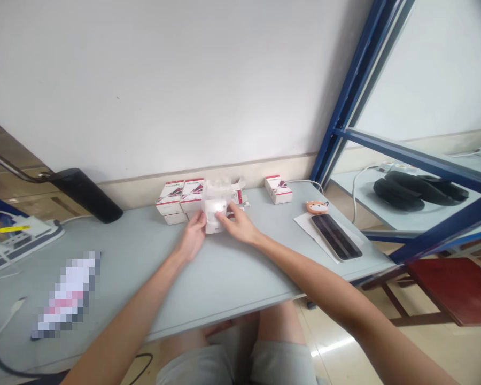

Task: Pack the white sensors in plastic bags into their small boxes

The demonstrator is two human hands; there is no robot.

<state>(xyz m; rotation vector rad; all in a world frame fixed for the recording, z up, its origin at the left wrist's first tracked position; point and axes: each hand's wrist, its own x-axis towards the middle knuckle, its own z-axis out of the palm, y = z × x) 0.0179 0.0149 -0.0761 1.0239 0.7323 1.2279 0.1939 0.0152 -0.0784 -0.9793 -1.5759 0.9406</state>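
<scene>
Head: hands (193, 235) well inside desk's front edge (224, 313).

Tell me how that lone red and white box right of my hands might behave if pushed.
The box would probably slide rather than roll, given its flat faces. Its straight edges suggest fairly stiff card. It looks low and broad, so tipping seems unlikely.

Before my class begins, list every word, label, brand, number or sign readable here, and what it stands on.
None can be read with certainty.
Grouped red-and-white cartons: dark lettering, too blurred.
Lone red-and-white carton: printing, too small and blurred.
White package: a small dark mark near its lower edge, too small to read.
Pixelated item: obscured; no text readable.
</scene>
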